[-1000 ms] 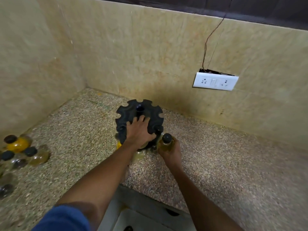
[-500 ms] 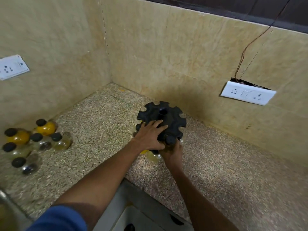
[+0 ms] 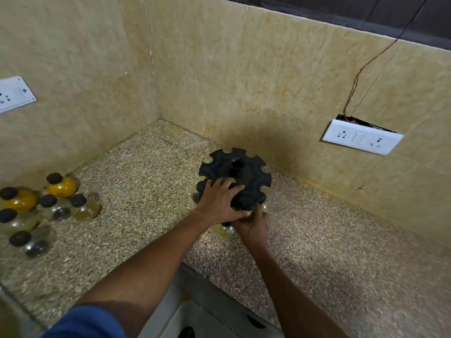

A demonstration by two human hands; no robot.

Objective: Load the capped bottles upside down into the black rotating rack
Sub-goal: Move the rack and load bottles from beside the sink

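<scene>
Speckled stone forms the desk (image 3: pixel 136 181) in a beige-tiled corner with two white socket plates (image 3: pixel 362 137). Six capped bottles (image 3: pixel 44 208) with black caps cluster at far left. One black rotating rack (image 3: pixel 235 176), a notched disc with central hub, stands near the corner. Left hand (image 3: pixel 219 203) lies flat on it, fingers spread; right hand (image 3: pixel 252 225) seems to grip a yellowish bottle (image 3: pixel 223 230) below the rim.

Notched black rack (image 3: pixel 246 172), bottles (image 3: pixel 52 203) apart

A speckled stone tabletop (image 3: pixel 136 181) is carrying a black rotating rack (image 3: pixel 235 176) near the corner walls, while six black-capped bottles (image 3: pixel 44 208) are standing clustered well apart at its left edge.
</scene>
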